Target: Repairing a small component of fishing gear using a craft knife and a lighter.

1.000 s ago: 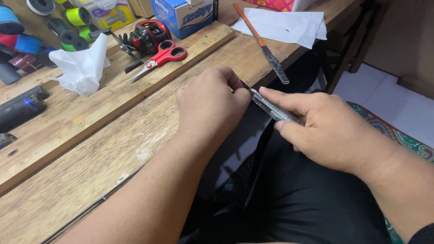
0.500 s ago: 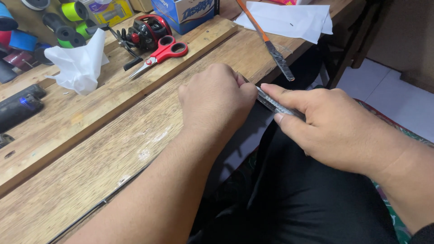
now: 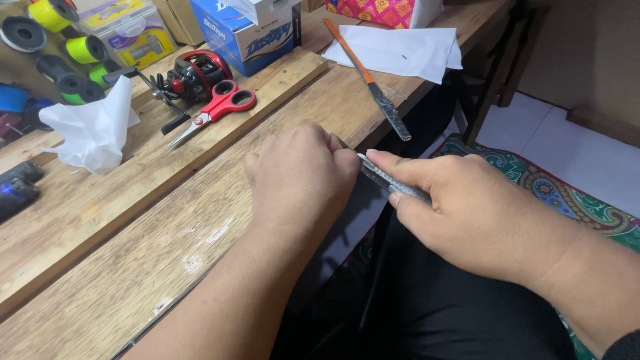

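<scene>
Dark slim rod (image 3: 390,182) spans between both hands at the wooden tabletop (image 3: 200,220) edge. Left hand (image 3: 303,177) fisted over one end; right hand (image 3: 467,213) pinches it, thumb on top, fingers curled beneath. Red scissors (image 3: 217,110) and crumpled tissue (image 3: 93,130) lie well apart.

We're at a home hobby workbench for fishing gear: rough wooden bench (image 3: 153,220), a red baitcasting reel (image 3: 193,75) at eleven o'clock, line spools (image 3: 73,57) at ten, red scissors (image 3: 217,110), tiled floor and patterned rug (image 3: 567,193) at three.
</scene>
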